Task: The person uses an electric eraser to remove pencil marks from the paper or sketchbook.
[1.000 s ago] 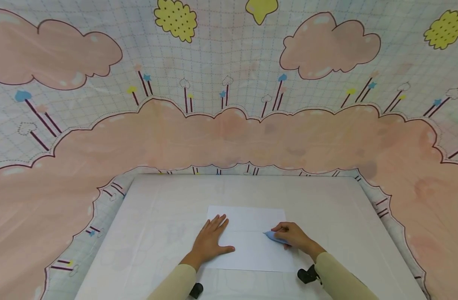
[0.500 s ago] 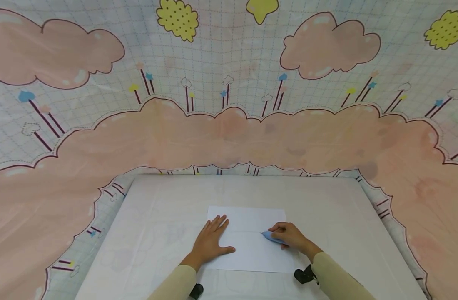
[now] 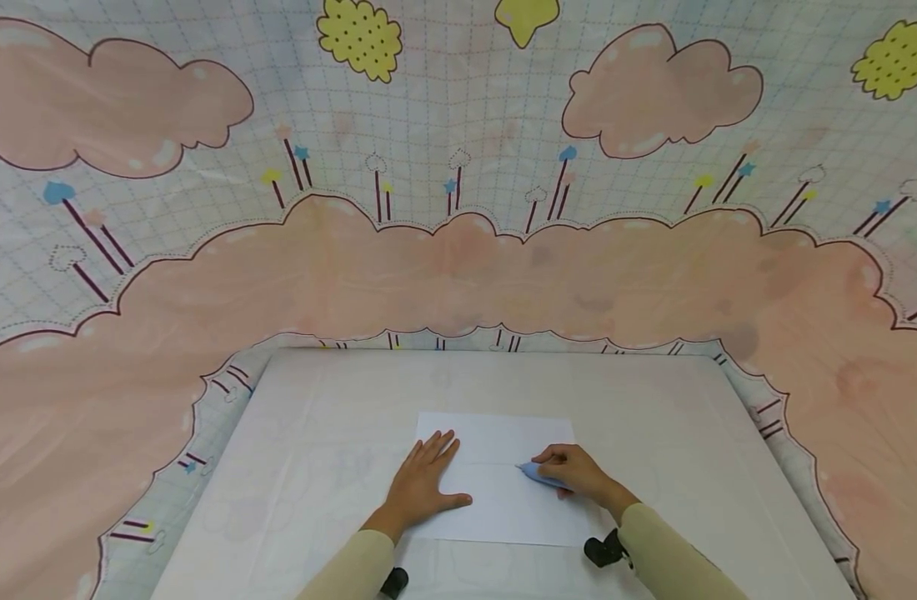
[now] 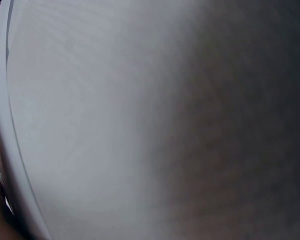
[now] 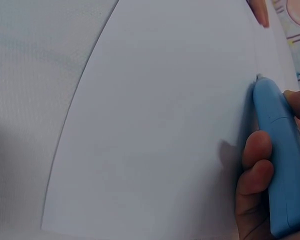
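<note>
A white sheet of paper (image 3: pixel 503 521) lies on the table, with a thin line running across its middle. Fingers spread, my left hand (image 3: pixel 419 483) rests flat on the sheet's left part. My right hand (image 3: pixel 582 471) grips a blue utility knife (image 3: pixel 541 476) over the right part, its tip at the line and pointing left. The right wrist view shows the knife (image 5: pixel 286 150) close up: a rounded blue body, a small metal tip at the paper (image 5: pixel 150 125), and curled fingers (image 5: pixel 256 175) around it. In the left wrist view a blurred pale surface fills most of the picture.
The white table (image 3: pixel 316 425) extends around the sheet on all sides. Behind it hangs a cloth (image 3: pixel 458 275) printed with clouds and stars. Black wrist devices (image 3: pixel 604 550) sit by both cream sleeves (image 3: pixel 676 554).
My right hand has slid a little to the left with the knife, its tip following the line across the sheet. The left hand stays in place on the paper.
</note>
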Action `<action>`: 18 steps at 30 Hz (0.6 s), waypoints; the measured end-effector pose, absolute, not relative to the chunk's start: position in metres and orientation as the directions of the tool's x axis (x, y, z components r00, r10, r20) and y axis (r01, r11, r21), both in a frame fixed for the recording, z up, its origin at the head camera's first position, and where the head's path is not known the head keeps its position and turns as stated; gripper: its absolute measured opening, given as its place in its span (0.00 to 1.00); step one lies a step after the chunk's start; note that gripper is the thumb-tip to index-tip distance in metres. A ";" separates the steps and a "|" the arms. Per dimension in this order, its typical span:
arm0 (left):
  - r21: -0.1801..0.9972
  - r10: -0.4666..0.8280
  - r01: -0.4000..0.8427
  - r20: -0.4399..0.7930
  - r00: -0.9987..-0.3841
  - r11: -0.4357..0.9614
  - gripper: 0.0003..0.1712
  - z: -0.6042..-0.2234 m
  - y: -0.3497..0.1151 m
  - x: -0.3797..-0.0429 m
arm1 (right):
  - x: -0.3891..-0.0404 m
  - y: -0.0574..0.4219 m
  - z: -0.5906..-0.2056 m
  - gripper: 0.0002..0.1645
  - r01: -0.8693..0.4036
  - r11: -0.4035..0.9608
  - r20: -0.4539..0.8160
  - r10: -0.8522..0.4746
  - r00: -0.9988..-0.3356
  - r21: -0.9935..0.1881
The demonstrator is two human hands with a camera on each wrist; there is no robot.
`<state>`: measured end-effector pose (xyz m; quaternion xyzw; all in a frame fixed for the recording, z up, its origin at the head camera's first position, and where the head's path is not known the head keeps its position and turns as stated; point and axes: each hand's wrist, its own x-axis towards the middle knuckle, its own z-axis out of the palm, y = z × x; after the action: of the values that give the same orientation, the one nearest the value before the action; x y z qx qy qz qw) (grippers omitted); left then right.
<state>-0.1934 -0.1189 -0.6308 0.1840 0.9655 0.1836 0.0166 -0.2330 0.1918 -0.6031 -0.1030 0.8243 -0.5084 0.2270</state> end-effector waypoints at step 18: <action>0.355 0.373 0.365 0.049 -0.927 0.861 0.59 -0.630 -0.122 -0.197 | -0.231 0.187 -0.596 0.15 0.037 0.459 -0.246 -0.406 -0.880 -0.888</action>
<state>-0.1974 -0.1218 -0.6296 0.1912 0.9645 0.1817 0.0105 -0.2314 0.1874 -0.5957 -0.1118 0.8257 -0.5082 0.2179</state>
